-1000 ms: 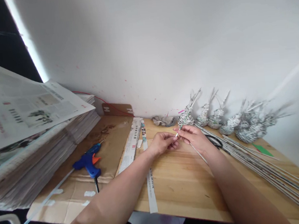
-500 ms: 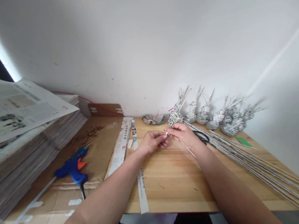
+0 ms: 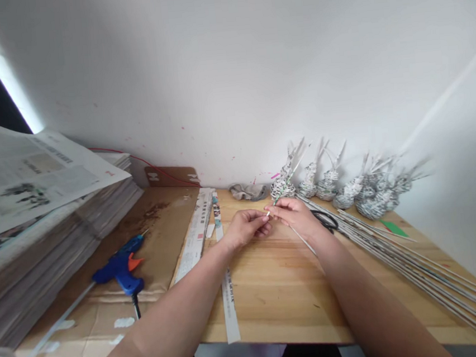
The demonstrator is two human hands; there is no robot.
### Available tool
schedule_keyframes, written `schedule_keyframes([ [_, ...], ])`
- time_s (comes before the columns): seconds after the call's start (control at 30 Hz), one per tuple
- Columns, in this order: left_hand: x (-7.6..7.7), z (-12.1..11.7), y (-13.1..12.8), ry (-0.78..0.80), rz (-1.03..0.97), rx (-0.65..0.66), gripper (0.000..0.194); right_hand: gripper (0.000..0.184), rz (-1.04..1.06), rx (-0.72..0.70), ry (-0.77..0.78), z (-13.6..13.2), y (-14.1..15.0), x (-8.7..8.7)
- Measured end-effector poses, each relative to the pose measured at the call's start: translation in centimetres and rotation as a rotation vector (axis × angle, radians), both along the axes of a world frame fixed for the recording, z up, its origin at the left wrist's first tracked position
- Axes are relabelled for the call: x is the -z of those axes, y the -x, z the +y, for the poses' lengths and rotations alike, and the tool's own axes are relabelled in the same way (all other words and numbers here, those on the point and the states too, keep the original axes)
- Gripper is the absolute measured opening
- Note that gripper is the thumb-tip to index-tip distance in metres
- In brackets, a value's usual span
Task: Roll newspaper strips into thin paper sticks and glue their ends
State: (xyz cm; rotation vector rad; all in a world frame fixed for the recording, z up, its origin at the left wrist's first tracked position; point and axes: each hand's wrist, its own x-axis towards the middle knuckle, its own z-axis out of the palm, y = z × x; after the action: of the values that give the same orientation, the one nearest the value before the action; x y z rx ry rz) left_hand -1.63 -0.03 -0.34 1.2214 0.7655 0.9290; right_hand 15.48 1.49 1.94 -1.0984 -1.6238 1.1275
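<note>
Above the middle of the wooden table [image 3: 275, 304], both hands meet at thin rolled paper tubes. My left hand [image 3: 247, 226] pinches a short white end, thumb against forefinger. Close beside it, my right hand [image 3: 292, 213] is closed on a white-and-green paper tube [image 3: 290, 177] that slants up and away to the right. Another thin white length [image 3: 304, 240] runs from under my right hand toward the wrist; whether it belongs to the same tube I cannot tell. The fingers partly hide where the pieces meet.
Newspaper strips [image 3: 231, 314] lie left of my hands. A blue glue gun [image 3: 120, 266] rests on cardboard [image 3: 160, 247] near stacked newspapers [image 3: 59, 240]. On the right are black-handled scissors [image 3: 328, 220], long paper tubes [image 3: 401, 264] and several woven paper shapes [image 3: 371, 205] along the wall.
The whole view has shifted slightly, so things appear a little farther right. Both hands keep their pinch on the paper tube, with hardly any movement between them.
</note>
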Motion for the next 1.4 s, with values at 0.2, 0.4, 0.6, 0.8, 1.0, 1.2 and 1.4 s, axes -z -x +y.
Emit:
schedule_keyframes([
  [0.2,0.06,0.10,-0.11,-0.012,0.002,-0.016,0.049,0.033,0.019,0.059,-0.040,0.11,0.16,0.36],
  [0.4,0.07,0.07,-0.08,-0.013,0.011,-0.020,0.049,0.032,0.055,0.019,-0.011,-0.12,0.08,0.02],
  [0.6,-0.02,0.03,0.02,-0.019,0.002,-0.018,0.047,0.030,0.071,0.007,-0.003,-0.01,0.01,0.17],
  [0.8,-0.06,-0.15,-0.05,-0.023,0.001,-0.031,0.044,0.027,0.098,0.019,0.014,0.13,0.41,0.72],
  [1.0,0.26,0.06,-0.04,-0.046,0.017,-0.028,0.041,0.033,0.041,0.093,-0.034,-0.03,0.73,0.56],
  [1.2,0.38,0.22,0.05,-0.050,0.029,-0.042,0.041,0.032,0.001,0.049,-0.055,-0.14,0.40,0.22],
  [1.4,0.12,-0.04,0.06,-0.054,0.033,-0.052,0.041,0.033,-0.009,0.121,-0.126,-0.31,0.58,0.10],
])
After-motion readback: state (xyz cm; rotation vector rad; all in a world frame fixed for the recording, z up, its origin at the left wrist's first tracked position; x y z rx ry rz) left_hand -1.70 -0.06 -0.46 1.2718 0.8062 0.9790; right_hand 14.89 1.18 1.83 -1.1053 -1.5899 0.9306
